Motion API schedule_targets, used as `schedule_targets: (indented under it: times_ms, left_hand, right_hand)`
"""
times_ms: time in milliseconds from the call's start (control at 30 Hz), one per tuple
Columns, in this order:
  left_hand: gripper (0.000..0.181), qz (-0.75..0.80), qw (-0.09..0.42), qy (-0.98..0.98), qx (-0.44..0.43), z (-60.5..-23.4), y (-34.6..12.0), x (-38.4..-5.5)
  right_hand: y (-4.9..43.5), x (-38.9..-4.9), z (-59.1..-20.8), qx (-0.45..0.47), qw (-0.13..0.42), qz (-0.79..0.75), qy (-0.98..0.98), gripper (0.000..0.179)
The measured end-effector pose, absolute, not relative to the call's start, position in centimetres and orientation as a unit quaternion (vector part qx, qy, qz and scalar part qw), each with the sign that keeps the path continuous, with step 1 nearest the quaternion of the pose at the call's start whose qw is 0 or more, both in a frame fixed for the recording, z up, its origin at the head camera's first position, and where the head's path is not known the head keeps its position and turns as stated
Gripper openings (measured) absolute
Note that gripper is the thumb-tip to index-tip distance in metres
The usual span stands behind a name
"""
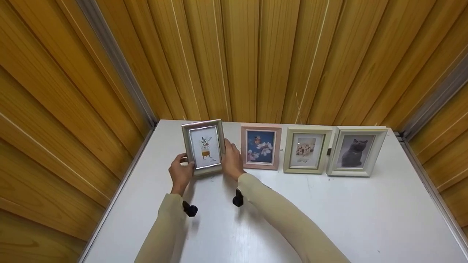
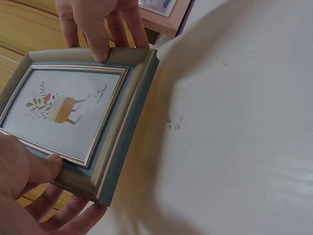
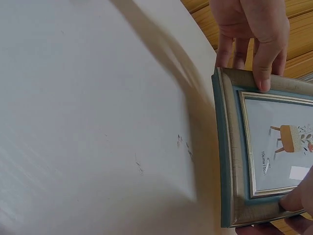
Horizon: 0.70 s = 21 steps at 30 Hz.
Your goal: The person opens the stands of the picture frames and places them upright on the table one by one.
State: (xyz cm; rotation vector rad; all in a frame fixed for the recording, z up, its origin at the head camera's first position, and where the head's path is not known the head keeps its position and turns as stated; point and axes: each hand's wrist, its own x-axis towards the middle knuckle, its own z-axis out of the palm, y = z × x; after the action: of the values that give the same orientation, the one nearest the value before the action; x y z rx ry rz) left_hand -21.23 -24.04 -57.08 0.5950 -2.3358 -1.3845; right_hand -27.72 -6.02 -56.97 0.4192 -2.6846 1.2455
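Both hands hold a picture frame (image 1: 204,146) with a brownish-gold rim, blue-green edges and a print of a potted plant on legs. My left hand (image 1: 181,173) grips its left side near the lower corner, thumb on the front and fingers behind. On the opposite side, my right hand (image 1: 232,160) holds the right edge; in the left wrist view its thumb presses the rim (image 2: 117,56). The frame tilts slightly, its picture facing me. Whether its lower edge touches the white table (image 1: 219,226) I cannot tell.
To the right stand a pink frame (image 1: 243,146) with blossoms, a pale green-gold frame (image 1: 287,153) with a flower print, and a white frame (image 1: 373,160) with a grey cat. Wood-patterned panels (image 1: 241,62) rise behind the table and at both sides.
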Motion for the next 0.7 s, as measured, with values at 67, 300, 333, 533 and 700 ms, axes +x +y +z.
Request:
schedule_targets:
  times_ms: [67,300,333,533,700]
  left_hand:
    - [0.039,-0.501,0.177,-0.822,0.203,-56.9,-24.1,-20.8]
    - [0.040,-0.524,0.182,-0.810,0.191,-55.8,-23.4,-19.6]
    - [0.040,-0.523,0.186,-0.810,0.190,-55.7,-23.2,-19.5]
    - [0.039,-0.548,0.206,-0.789,0.186,-55.3,-22.3,-18.8]
    - [0.040,-0.558,0.223,-0.775,0.197,-55.1,-21.6,-18.4]
  right_hand:
    - [-6.1,-27.9,-57.0,0.140,0.071,0.417,-0.895,0.059]
    - [-6.1,-28.7,-57.1,0.137,0.053,0.427,-0.892,0.059]
    - [-6.1,-28.8,-57.1,0.135,0.051,0.427,-0.892,0.059]
    - [-6.2,-29.0,-57.0,0.134,0.038,0.433,-0.891,0.057]
    - [-6.4,-29.2,-56.9,0.132,0.008,0.438,-0.889,0.057]
